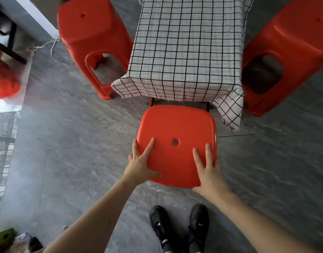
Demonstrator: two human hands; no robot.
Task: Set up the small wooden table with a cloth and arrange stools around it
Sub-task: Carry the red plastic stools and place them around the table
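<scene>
A small table stands ahead, draped in a white cloth with a black grid (pixel 188 42); dark wooden legs show under its near hem. Against that near side sits a red plastic stool (pixel 177 128) with a round hole in its seat. My left hand (pixel 141 165) grips the seat's near left corner, fingers spread on top and thumb along the front edge. My right hand (pixel 209 170) lies flat on the near right corner, fingers apart. A second red stool (pixel 89 33) flanks the table's left side, and a third red stool (pixel 288 52) flanks its right.
My two black shoes (pixel 179 229) stand on the grey tiled floor (pixel 75 125) just behind the near stool. A white cord (pixel 47 44) trails by the wall at the upper left. Something red and blurred (pixel 4 83) sits at the left edge, green clutter (pixel 4 238) at the bottom left.
</scene>
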